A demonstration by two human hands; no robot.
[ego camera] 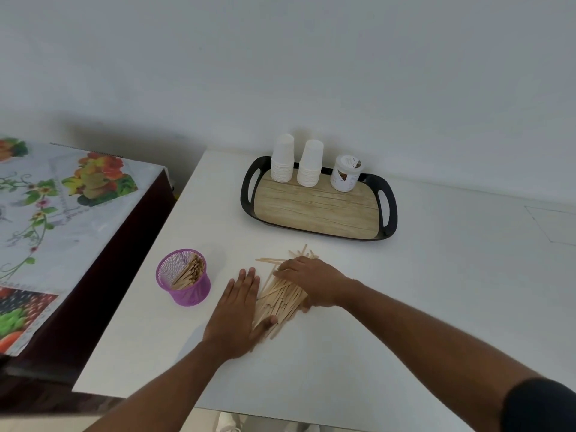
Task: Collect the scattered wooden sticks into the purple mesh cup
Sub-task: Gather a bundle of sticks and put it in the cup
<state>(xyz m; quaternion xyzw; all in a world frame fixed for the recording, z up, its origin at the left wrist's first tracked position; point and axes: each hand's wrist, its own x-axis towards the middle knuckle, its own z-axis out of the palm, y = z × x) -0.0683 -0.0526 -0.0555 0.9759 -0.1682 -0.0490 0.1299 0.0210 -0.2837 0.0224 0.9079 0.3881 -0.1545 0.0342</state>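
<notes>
1. The left hand (238,310) lies flat on the white table (436,307), fingers straight, its thumb side pressed against the near-left edge of the sticks (280,299). It grips nothing.
2. The right hand (311,283) lies over the far side of the pile with fingers loosely spread, pressing down. No closed grip shows.
3. The sticks are thin, flat, pale wood in a loose heap between the hands, a few fanning out beyond the right hand. I judge them light, stiff and smooth, apt to slide and splay. They are best squeezed into a bundle from both long sides and lifted at mid-length.
4. The cup (184,277), purple wire mesh, round and open-topped, stands upright left of the pile, near it. Some sticks already lean inside.
5. Farther off, a black-rimmed tray (314,210) with a wood-grain floor carries two stacks of white paper cups (282,159) and a lidded jar (345,173).
</notes>
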